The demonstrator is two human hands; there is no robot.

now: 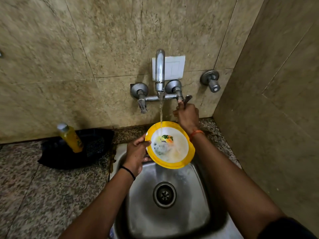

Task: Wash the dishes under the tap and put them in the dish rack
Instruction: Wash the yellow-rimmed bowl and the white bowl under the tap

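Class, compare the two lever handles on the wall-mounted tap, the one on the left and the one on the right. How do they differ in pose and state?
The left metal lever handle hangs straight down; the right metal lever handle is swung outward to the right. No hand is on the left handle; the right hand grips the right handle. The left handle shows in full; the right handle is partly hidden by fingers. Both are dull grey metal, on the same tap, which is running.

A round plate [170, 145] with a broad yellow rim and a white middle is tilted over the far edge of the steel sink [195, 209]. A green and orange pattern sits near its centre, blurred by wet film. Water from the wall tap [159, 71] falls in a thin stream onto the plate's far part.
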